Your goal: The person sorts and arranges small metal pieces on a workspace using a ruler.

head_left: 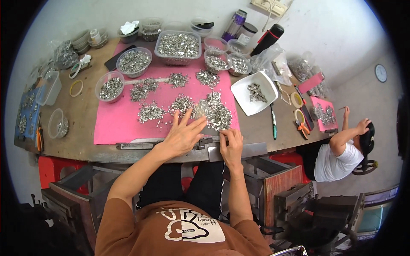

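Note:
My left hand (184, 133) lies with its fingers spread at the near side of a heap of small silvery metal pieces (181, 103). A thin clear plastic piece (202, 108) sits just beyond its fingertips. My right hand (232, 145) is at the near edge of a larger heap of metal pieces (219, 114), its fingers bent and drawn together. What those fingers hold, if anything, is too small to make out. Both heaps rest on a pink mat (111, 128), with several smaller heaps farther back. Below my hands a metal caliper (136, 145) lies along the table edge.
Tubs of metal pieces, including a large rectangular one (178, 46), line the back. A white square dish (252, 109) holds a small heap at right. Beyond it are a green-handled tool (274, 123) and orange pliers (303, 128). Another person (341, 158) sits at far right.

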